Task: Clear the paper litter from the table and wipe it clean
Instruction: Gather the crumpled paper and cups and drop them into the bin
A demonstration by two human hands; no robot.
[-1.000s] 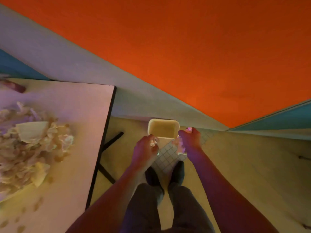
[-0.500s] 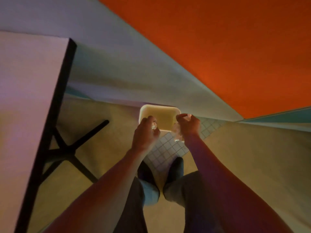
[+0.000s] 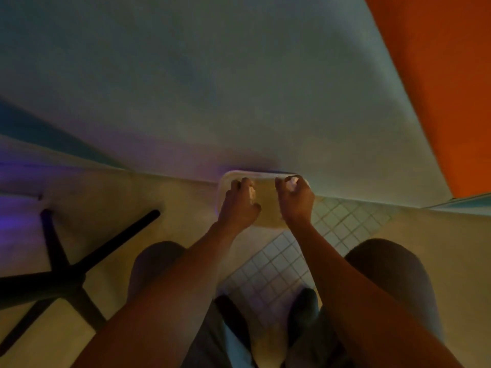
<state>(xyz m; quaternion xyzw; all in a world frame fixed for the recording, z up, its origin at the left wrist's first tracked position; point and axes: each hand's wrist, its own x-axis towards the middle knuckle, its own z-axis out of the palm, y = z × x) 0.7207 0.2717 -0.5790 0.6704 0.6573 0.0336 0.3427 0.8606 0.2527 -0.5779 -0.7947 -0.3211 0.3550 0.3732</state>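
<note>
Paper-filled hands [image 3: 240, 205] [image 3: 295, 201] over bin [image 3: 267, 179] — floor-level.

No text, label, brand, number or sign can be read anywhere in this dim, blurred view.

Counting what is showing by the wall

Showing are one pale bin [image 3: 267, 213], two hands, left [image 3: 239, 205] and right [image 3: 295, 201], two paper wads [image 3: 291, 183], two shoes [image 3: 303, 304], one black table base [image 3: 61, 272].
</note>
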